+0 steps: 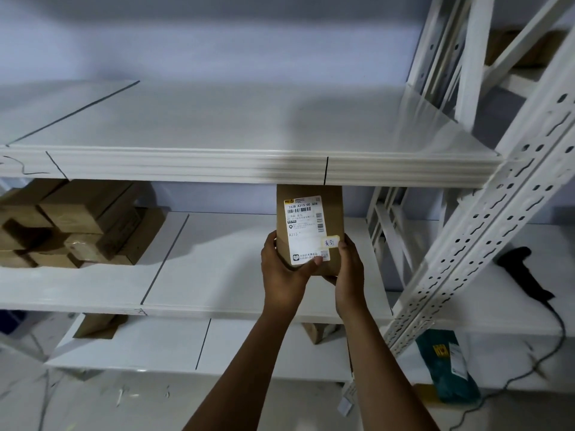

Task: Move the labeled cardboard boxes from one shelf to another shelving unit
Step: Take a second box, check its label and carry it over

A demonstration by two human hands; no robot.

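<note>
Cardboard box held at middle shelf.
Left hand and right hand grip clamped on its lower end; risk: top edge snags upper shelf.

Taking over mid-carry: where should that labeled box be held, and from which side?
Grip the box by its two narrow side faces near the bottom end, coming from below, as the left hand and right hand do now. It is tall and slim, and its top sits under the shelf edge.
</note>
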